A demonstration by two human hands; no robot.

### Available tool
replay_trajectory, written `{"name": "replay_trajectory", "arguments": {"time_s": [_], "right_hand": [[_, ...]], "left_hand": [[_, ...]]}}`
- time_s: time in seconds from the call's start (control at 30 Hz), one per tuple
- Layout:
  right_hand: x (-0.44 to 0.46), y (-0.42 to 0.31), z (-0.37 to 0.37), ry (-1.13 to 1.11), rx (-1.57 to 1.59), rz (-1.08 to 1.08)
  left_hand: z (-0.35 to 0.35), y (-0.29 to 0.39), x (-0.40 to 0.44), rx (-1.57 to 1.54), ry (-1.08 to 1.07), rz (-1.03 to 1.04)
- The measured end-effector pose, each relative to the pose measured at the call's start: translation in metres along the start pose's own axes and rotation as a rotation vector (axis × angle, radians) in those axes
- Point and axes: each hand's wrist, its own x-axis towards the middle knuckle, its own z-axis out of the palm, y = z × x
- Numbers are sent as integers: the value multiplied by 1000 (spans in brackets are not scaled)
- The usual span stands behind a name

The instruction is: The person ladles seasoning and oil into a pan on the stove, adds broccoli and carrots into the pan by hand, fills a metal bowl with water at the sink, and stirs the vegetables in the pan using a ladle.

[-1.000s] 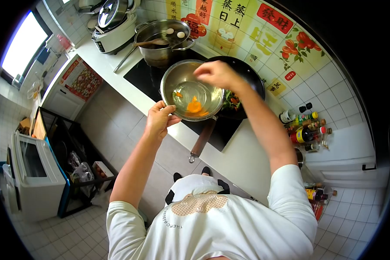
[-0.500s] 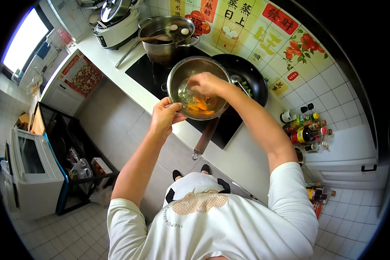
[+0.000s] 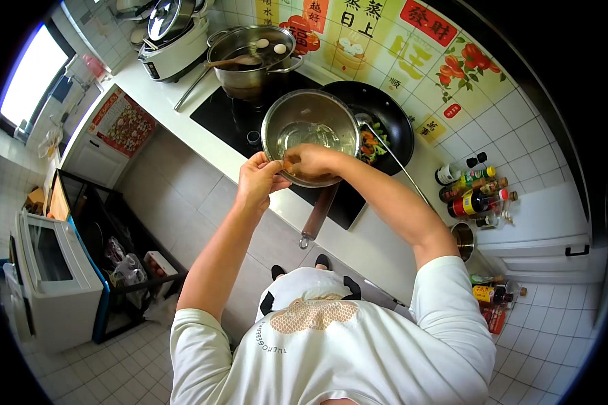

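Observation:
My left hand (image 3: 258, 178) grips the near-left rim of a steel bowl (image 3: 311, 108), which is held over the hob in front of the black wok. Inside the bowl, at its near side, my right hand (image 3: 307, 162) has its fingers pressed together around orange pieces (image 3: 290, 165), partly hidden by the fingers. A little clear liquid seems to lie in the bowl. Behind and to the right, the wok (image 3: 398, 125) holds green and orange vegetables (image 3: 371, 145), with a long metal utensil (image 3: 400, 164) resting over its rim. The wok's wooden handle (image 3: 319, 214) points toward me.
A steel pot (image 3: 246, 77) with two eggs and a wooden spoon (image 3: 240, 61) stands on the hob (image 3: 213, 120). Farther left is a white cooker (image 3: 175, 54). Several bottles (image 3: 476, 199) stand at the right. A black rack (image 3: 132, 229) is at the left.
My right hand has moved down to the near side of the bowl and closed around orange pieces. Fewer orange pieces show in the bowl. The utensil and the wok's vegetables are now more visible.

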Motion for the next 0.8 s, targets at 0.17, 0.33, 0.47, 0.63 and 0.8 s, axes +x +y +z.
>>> {"name": "replay_trajectory", "arguments": {"time_s": [0.17,0.33,0.47,0.63,0.8], "right_hand": [[0,15,-14,-239,180,-192],[-16,-3,-40,-348,117,-89],[-23,-8,-48,-292,-80,-139],[-25,-1,-50,-197,-238,-185],[-25,10,-53,13,-215,-285]], "left_hand": [[-2,4,2,-7,-5,-7],[-3,9,12,3,-14,4],[1,17,19,-11,-13,-9],[8,20,31,-39,-7,-26],[15,17,41,-51,7,-28]]}}
